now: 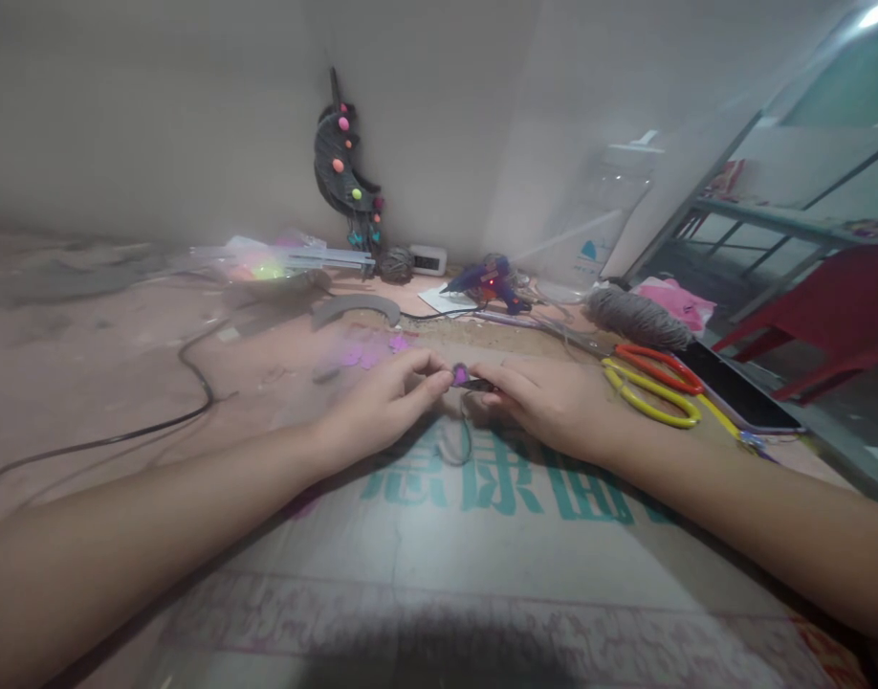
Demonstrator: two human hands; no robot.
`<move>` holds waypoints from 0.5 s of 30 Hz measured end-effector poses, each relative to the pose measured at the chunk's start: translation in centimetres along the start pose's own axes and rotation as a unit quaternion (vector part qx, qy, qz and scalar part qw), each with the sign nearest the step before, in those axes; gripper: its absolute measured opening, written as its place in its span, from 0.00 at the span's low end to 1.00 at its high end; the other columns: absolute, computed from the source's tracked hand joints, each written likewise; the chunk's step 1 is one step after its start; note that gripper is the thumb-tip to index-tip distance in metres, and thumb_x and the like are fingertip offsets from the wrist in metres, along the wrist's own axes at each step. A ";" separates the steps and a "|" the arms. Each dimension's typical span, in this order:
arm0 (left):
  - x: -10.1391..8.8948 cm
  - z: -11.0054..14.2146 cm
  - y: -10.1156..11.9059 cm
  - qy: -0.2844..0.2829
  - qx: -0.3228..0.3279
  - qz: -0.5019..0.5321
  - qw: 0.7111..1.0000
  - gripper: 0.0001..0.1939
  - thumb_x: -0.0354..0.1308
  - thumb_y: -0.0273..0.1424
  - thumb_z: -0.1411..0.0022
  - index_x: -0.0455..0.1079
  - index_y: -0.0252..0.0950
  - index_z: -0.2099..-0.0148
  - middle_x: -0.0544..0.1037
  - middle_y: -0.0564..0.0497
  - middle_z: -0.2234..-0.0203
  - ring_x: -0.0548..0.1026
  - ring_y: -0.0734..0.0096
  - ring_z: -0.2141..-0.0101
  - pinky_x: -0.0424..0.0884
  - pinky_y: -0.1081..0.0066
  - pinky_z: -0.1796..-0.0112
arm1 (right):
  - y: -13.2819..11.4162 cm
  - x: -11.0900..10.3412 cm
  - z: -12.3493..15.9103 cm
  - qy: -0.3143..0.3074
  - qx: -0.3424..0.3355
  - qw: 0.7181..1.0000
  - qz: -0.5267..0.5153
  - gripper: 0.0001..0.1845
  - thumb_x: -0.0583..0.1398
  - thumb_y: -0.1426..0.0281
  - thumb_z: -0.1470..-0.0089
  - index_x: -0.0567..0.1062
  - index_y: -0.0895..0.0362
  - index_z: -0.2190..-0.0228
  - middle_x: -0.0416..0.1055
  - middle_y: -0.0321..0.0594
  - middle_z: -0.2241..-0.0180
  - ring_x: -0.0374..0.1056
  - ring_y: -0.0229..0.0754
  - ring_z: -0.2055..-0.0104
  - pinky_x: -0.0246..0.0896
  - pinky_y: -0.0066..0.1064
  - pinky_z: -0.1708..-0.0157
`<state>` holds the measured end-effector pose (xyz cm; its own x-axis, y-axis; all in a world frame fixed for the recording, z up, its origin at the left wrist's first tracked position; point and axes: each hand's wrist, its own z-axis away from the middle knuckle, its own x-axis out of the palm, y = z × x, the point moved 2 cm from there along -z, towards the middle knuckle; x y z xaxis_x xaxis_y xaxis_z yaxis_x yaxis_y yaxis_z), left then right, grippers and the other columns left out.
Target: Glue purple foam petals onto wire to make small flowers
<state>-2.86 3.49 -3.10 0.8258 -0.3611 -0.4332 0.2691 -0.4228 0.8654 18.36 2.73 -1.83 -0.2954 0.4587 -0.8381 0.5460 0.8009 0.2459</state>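
Between my hands is a small purple piece with a dark grey edge (460,375), too small to make out fully. My left hand (410,388) pinches its left side between thumb and fingertips. On the other side, the fingers of my right hand (532,397) are closed on dark grey yarn (482,386) beside the piece. A loose yarn tail (469,440) hangs in a curve below onto the printed sheet. Several purple cut pieces (360,354) and a grey curved strip (357,306) lie beyond my left hand.
Red and yellow handled scissors (654,388), a phone (736,383) and a grey yarn ball (636,319) lie right. A glue gun (486,277) and white clock (428,259) stand behind. A wrapped crescent with beads (339,158) leans on the wall. A black cord (144,429) crosses left.
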 end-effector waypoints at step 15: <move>-0.3 0.0 0.0 0.048 0.006 -0.009 0.999 0.11 0.51 0.37 0.31 0.67 0.36 0.63 0.74 0.53 0.69 0.73 0.70 0.66 0.67 0.72 0.65 | 2.6 2.2 -0.3 -0.032 0.216 0.971 -0.094 0.22 0.55 0.69 0.38 0.70 0.63 0.45 0.69 0.55 0.44 0.65 0.54 0.43 0.61 0.48 0.44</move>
<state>-3.07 3.65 -3.00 0.8643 -0.2730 -0.4224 0.2785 -0.4395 0.8540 18.94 5.93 -2.87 -0.3787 0.2842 -0.8808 0.7692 0.6258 -0.1288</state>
